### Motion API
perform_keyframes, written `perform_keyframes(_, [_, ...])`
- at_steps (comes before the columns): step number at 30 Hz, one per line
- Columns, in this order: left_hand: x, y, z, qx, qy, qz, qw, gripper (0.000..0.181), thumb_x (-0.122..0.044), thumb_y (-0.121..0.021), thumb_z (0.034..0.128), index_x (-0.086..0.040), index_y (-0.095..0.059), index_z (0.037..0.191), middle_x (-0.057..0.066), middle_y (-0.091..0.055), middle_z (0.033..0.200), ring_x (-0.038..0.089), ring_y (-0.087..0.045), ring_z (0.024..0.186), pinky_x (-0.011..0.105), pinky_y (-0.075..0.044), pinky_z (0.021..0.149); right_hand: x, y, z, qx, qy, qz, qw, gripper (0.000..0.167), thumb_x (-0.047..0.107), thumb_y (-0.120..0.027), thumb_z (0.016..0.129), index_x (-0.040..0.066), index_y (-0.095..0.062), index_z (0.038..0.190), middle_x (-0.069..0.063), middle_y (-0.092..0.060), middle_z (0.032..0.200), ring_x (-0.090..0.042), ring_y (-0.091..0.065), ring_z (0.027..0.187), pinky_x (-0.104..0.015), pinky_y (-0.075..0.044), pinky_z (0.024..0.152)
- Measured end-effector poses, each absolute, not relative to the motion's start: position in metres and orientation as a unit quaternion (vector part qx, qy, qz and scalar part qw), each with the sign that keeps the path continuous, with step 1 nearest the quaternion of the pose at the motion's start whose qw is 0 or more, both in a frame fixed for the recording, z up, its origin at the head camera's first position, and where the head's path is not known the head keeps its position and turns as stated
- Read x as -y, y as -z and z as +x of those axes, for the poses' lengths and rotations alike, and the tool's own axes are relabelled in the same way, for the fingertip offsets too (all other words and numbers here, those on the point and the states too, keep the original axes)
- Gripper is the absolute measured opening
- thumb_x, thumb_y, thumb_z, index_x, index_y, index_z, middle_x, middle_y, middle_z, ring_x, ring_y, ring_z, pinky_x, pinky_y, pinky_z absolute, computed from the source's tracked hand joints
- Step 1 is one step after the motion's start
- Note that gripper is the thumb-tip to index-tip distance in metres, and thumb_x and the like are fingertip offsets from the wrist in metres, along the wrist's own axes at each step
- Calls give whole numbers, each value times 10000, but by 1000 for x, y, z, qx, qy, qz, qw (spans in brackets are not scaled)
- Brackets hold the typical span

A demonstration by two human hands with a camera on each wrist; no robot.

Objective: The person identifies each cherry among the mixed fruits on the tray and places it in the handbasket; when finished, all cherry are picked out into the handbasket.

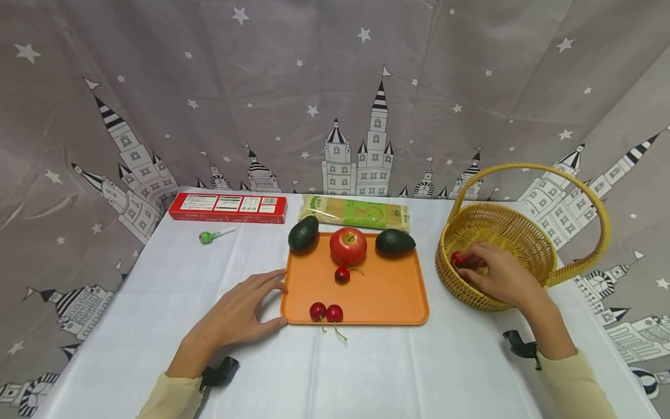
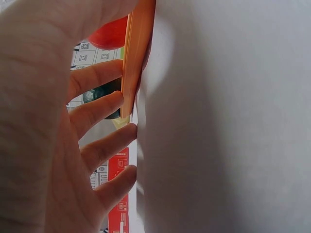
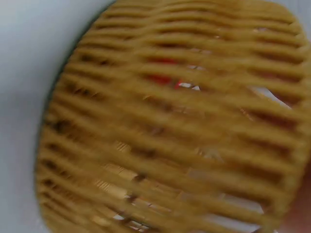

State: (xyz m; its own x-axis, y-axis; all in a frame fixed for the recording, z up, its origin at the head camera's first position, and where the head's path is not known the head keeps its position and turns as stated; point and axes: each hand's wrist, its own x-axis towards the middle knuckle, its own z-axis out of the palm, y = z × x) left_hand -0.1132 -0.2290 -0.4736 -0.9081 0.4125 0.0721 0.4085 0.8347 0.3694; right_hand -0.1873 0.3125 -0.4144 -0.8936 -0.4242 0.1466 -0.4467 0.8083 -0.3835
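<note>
At the left edge of the orange tray (image 1: 314, 285), my left hand (image 1: 235, 311) spreads its fingers and thumb, the tips at the rim. In the left wrist view those fingers (image 2: 99, 109) are apart and grasp nothing. My right hand (image 1: 494, 270) reaches into the yellow wicker basket (image 1: 528, 233), its thumb and fingertips pinching a red cherry (image 1: 458, 258). From the right wrist, blurred basket weave (image 3: 160, 126) covers most of the view, and a red patch shows through it. On the tray lie a tomato (image 1: 348, 247), a single cherry (image 1: 342, 275) and a pair of cherries (image 1: 325, 312).
Two dark green avocados (image 1: 303, 234) (image 1: 395, 242) lie at the tray's back corners. Behind the tray is a yellow-green packet (image 1: 356, 213). A red box (image 1: 227, 208) and a green lollipop (image 1: 207, 237) are at the back left. The basket's tall handle (image 1: 602, 221) arches over its right side.
</note>
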Motion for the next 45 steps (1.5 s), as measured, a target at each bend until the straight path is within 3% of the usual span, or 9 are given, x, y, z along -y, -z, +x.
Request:
perform_keyframes(8, [229, 474, -113, -958, -194, 212, 8, 555, -534, -851, 848, -292, -664, 1312, 6, -495, 1656, 304, -501, 1493, 605, -458, 1182, -290, 404, -179, 951, -201, 220, 78, 269, 126, -845, 934, 119, -766, 1191, -54, -722, 1038, -237, -665, 877, -428, -603, 760])
perform_keyframes(16, [228, 473, -113, -959, -192, 207, 12, 561, -534, -858, 839, -300, -665, 1312, 2, -494, 1657, 300, -496, 1497, 610, -460, 1179, -273, 395, -175, 948, -209, 222, 92, 320, 145, -849, 935, 119, -754, 1239, -129, -729, 1188, -326, -697, 983, -550, -632, 847])
perform_keyframes(22, [229, 473, -113, -958, -195, 211, 6, 554, -528, -855, 841, -295, -666, 1306, 12, -499, 1653, 313, -505, 1487, 619, -464, 1171, -258, 397, -176, 934, -219, 266, 99, 300, 151, -845, 942, 160, -751, 1226, -77, -728, 1140, -254, -712, 948, -472, -630, 799])
perform_keyframes(30, [228, 472, -112, -959, -194, 207, 13, 567, -531, -867, 833, -300, -664, 1309, 2, -491, 1661, 304, -494, 1499, 611, -453, 1185, -230, 406, -179, 910, -229, 330, 105, 321, 124, -870, 911, 162, -755, 1209, -31, -726, 1138, -236, -708, 899, -366, -624, 734])
perform_keyframes(38, [229, 475, -113, -957, -191, 219, -4, 545, -526, -846, 849, -288, -665, 1305, 11, -504, 1649, 307, -516, 1476, 609, -472, 1168, -205, 416, -182, 898, -238, 361, 80, 339, 156, -871, 920, 137, -744, 1234, -46, -741, 1186, -249, -720, 882, -386, -650, 749])
perform_keyframes(45, [230, 477, -115, -956, -189, 222, -4, 548, -528, -843, 850, -286, -663, 1308, 9, -500, 1652, 299, -516, 1478, 595, -478, 1167, -182, 426, -180, 887, -230, 393, 68, 354, 170, -875, 917, 124, -732, 1237, -48, -734, 1192, -237, -759, 977, -377, -660, 809])
